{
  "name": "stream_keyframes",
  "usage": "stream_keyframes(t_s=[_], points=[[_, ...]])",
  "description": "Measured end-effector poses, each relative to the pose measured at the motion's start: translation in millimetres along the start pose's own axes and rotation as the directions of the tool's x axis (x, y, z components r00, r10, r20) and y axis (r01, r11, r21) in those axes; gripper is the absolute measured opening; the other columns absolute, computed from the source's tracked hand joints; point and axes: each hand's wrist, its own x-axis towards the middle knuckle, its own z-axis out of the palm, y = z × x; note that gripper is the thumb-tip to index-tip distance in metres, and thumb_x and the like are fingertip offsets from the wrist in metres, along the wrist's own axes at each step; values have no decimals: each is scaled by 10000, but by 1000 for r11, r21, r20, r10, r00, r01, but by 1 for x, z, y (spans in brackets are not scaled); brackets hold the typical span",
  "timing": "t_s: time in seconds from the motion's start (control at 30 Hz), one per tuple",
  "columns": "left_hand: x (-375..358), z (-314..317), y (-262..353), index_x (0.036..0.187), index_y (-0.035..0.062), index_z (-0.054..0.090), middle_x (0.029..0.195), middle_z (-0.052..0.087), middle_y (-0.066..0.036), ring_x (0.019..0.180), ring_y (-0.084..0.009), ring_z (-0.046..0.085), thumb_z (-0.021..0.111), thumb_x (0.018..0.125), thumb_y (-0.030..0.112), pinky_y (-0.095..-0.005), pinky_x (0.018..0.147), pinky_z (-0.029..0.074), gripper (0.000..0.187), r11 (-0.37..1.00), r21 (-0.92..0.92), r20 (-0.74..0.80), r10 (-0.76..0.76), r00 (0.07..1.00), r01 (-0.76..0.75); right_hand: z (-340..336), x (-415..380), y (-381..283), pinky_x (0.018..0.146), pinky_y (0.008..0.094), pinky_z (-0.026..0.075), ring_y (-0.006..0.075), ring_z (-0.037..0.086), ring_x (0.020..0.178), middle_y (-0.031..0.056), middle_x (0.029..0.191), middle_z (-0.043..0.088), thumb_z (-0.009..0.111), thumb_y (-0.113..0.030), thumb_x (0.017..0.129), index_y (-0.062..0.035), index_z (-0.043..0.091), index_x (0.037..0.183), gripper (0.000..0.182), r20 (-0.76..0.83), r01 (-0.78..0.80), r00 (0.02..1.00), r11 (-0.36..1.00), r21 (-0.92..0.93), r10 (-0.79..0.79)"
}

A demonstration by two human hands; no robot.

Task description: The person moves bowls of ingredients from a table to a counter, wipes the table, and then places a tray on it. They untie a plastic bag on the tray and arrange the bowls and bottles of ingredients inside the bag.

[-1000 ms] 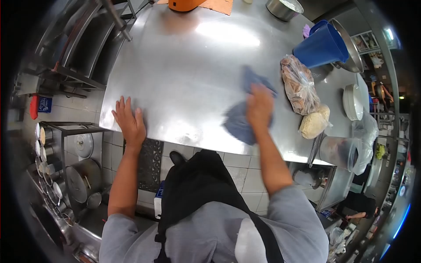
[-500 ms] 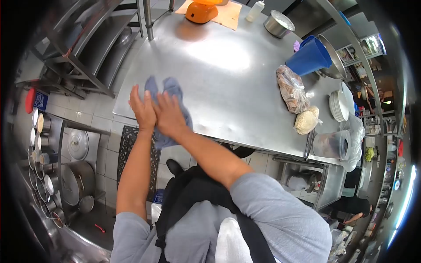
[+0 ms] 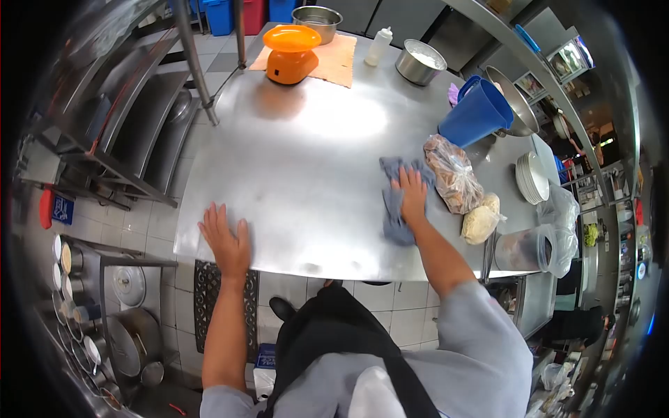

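Note:
My right hand (image 3: 413,196) lies flat with its fingers spread on a grey-blue cloth (image 3: 398,221), pressing it against the steel table (image 3: 293,188). Part of the cloth is hidden under the palm. Just right of the cloth are a clear plastic bag of brownish food (image 3: 451,173) and a pale, dough-like lump in plastic (image 3: 479,223). My left hand (image 3: 228,244) is open near the table's front left corner, fingers stretched out, with nothing in it.
An orange scale (image 3: 290,61) stands on a peach cloth (image 3: 339,66) at the back. A squeeze bottle (image 3: 378,47), a steel pot (image 3: 420,64), a blue pitcher (image 3: 474,115), stacked white plates (image 3: 531,180) and a plastic tub (image 3: 519,251) line the back and right.
My right hand has swept the cloth from the table's left side to the right, beside the bagged food. My hands, close together before, are now far apart; the left remains on the left side.

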Motion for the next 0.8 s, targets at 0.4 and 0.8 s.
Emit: stream_keyframes(t_s=[0.4, 0.8], points=[[4, 9, -5, 1361, -4, 361, 1432, 333, -230, 1365, -387, 244, 469, 935, 287, -539, 1126, 75, 527, 973, 228, 37, -41, 998, 31, 47, 62, -339, 1047, 568, 229, 389, 346, 1301, 185, 1334, 467, 504, -227, 825, 1, 527, 1242, 475, -90, 558, 779, 620, 552, -620], [7, 9, -3, 1360, -6, 377, 1459, 297, -224, 1375, -361, 241, 455, 950, 297, -513, 1132, 71, 516, 941, 337, 135, -80, 988, 30, -52, -37, -35, 1021, 511, 304, 344, 416, 1250, 132, 1295, 502, 557, -162, 835, -125, 559, 1218, 384, 89, 112, 986, 952, 284, -142]])
